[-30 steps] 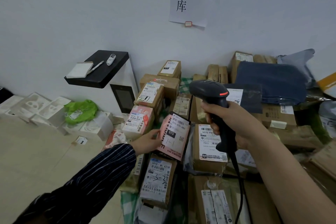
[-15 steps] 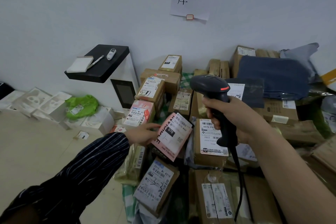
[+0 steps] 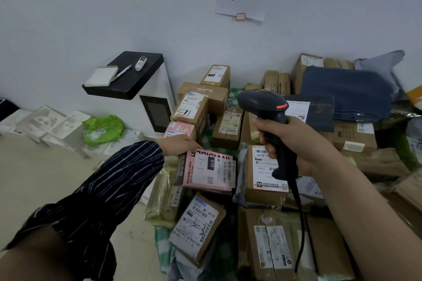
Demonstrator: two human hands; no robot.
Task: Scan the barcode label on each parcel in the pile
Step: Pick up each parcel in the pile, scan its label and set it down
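Now flat: pink parcel (image 3: 206,170), left hand (image 3: 180,145) at its corner.

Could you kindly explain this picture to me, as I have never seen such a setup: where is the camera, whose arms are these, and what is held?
There is no machine: a person wears one wide-angle camera on the head, so you look down along their own arms. The right hand grips a black corded barcode scanner. The left hand, in a striped sleeve, touches the top edge of a pink parcel whose label faces up. Around it lie brown boxes and bags, piled against a wall. A white stand with a black top carries a notepad and a pen.
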